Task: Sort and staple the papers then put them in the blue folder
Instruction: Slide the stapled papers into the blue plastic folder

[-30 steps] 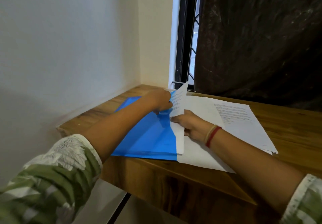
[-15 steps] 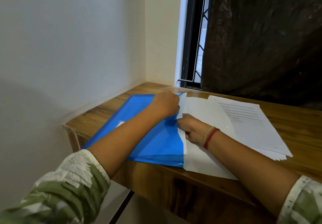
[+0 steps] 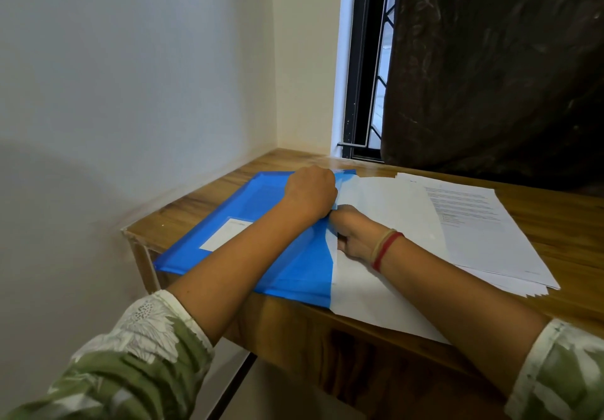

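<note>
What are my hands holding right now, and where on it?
Left hand grips the blue folder at its open edge, near the far corner. Right hand is on the paper there; grip cannot be told.

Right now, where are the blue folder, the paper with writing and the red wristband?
blue folder [image 3: 261,200]: head view, bare blue cover near the far corner.
paper with writing [image 3: 483,233]: head view, middle of the top sheet.
red wristband [image 3: 387,249]: head view, the band on the right wrist.
</note>
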`<control>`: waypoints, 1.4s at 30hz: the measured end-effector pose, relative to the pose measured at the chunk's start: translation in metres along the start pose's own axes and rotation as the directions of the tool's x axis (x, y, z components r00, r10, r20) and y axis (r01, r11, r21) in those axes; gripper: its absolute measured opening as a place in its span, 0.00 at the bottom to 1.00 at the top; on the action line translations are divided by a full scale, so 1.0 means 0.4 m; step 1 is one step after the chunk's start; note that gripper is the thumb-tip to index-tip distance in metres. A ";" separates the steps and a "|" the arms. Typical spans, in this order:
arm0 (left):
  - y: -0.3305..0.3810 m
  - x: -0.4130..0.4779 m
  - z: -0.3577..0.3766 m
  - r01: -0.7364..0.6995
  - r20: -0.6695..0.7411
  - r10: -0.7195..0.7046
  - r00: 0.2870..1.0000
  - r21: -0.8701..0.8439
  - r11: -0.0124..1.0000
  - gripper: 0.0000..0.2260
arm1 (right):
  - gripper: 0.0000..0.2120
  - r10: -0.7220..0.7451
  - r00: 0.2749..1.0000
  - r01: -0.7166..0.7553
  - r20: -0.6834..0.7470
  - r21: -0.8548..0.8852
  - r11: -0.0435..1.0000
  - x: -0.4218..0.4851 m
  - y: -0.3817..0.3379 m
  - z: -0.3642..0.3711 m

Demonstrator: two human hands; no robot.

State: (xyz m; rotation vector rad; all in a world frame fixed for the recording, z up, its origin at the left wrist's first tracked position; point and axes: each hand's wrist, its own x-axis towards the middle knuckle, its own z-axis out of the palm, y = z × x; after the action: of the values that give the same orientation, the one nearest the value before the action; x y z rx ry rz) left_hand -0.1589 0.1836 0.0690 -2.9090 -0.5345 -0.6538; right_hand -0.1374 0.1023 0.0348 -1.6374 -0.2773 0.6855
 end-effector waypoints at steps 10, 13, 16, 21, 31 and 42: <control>0.014 -0.003 0.032 -0.036 0.054 0.031 0.998 0.098 0.995 0.12 | 0.06 0.104 0.994 -0.101 0.030 -0.076 0.992 -0.025 -0.015 -0.074; 0.014 0.000 0.043 -0.117 0.081 0.101 0.992 0.229 0.966 0.13 | 0.06 0.105 0.994 -0.105 0.009 -0.023 0.994 -0.014 -0.006 -0.062; 0.016 0.003 0.055 -0.167 0.112 0.137 0.984 0.322 0.932 0.12 | 0.08 0.066 0.998 -0.066 -0.023 -0.016 0.998 -0.001 0.002 -0.049; 0.027 0.005 0.065 -0.160 0.168 0.110 0.980 0.328 0.931 0.12 | 0.07 -0.013 0.998 0.011 -0.053 -0.044 0.999 0.013 0.013 -0.052; 0.006 0.014 0.079 -0.038 0.278 -0.044 0.960 0.282 0.959 0.13 | 0.03 -0.274 0.910 0.245 -0.312 -0.130 0.961 -0.014 -0.022 -0.325; 0.198 0.239 0.089 0.023 0.201 0.032 0.979 -0.266 0.964 0.13 | 0.13 -0.517 0.665 -0.187 -0.538 -0.791 0.583 -0.027 0.098 -0.625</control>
State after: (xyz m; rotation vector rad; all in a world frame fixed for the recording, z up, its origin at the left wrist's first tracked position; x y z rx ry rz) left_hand -0.0354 0.1462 0.0756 -3.2553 -0.4947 -0.4604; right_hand -0.0099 -0.1153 0.0115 -2.5782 -0.1527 -0.4408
